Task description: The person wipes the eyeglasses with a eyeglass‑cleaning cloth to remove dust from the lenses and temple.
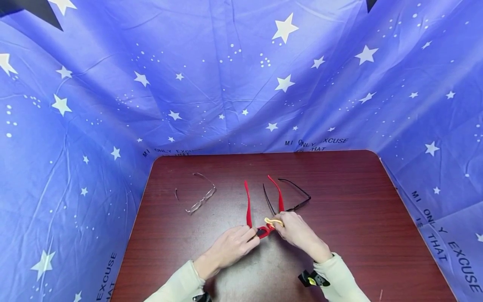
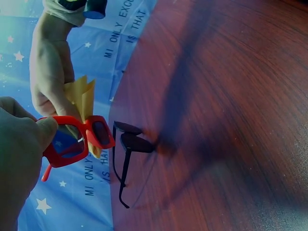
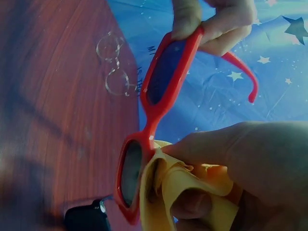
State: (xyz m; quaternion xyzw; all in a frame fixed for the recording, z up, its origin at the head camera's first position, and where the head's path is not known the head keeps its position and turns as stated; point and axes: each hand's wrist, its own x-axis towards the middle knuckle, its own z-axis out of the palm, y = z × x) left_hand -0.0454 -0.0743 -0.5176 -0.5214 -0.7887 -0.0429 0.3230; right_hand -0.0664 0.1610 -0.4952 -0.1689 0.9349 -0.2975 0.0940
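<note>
Red-framed sunglasses with dark lenses are held up over the table, their arms unfolded and pointing away from me. My left hand pinches the outer edge of the left lens rim, thumb on the front in the left wrist view. In my right hand is a yellow cloth, bunched between thumb and fingers. The cloth lies against the back of the frame by the bridge and right lens. Part of the right lens is hidden behind the right hand in the head view.
Thin-rimmed clear eyeglasses lie unfolded on the brown table, to the left. Black sunglasses lie unfolded just beyond the right hand. A blue curtain with stars surrounds the table's back and sides.
</note>
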